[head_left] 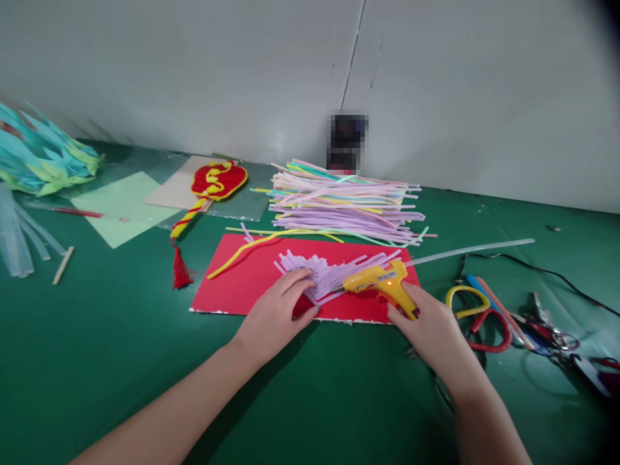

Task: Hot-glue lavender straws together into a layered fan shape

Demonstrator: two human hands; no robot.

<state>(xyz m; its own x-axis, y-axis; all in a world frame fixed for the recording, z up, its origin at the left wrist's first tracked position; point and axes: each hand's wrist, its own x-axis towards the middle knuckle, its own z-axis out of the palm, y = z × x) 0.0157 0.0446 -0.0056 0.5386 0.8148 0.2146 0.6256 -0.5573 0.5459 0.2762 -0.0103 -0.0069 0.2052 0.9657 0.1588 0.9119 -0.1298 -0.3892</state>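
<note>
My right hand (431, 323) is wrapped round the handle of a yellow hot glue gun (372, 278), whose small light glows orange. A clear glue stick (475, 250) juts from its back end. The nozzle points left, at the lower part of a V-patterned piece of lilac pipe cleaners (332, 274). My left hand (278, 307) grips that piece at its left side, thumb below and fingers above; the fingertips are partly hidden. Beneath lies a red board (232, 284) with a ragged white front edge. A yellow pipe cleaner (237, 254) curves over its left part.
Behind the board lies a heap of pastel pipe cleaners (343, 200). A red and yellow fan ornament (220, 181) with a tassel rests on papers to the left. Scissors (489, 329), tools and a black cord (542, 268) are on the right. A pale wall (194, 71) stands behind.
</note>
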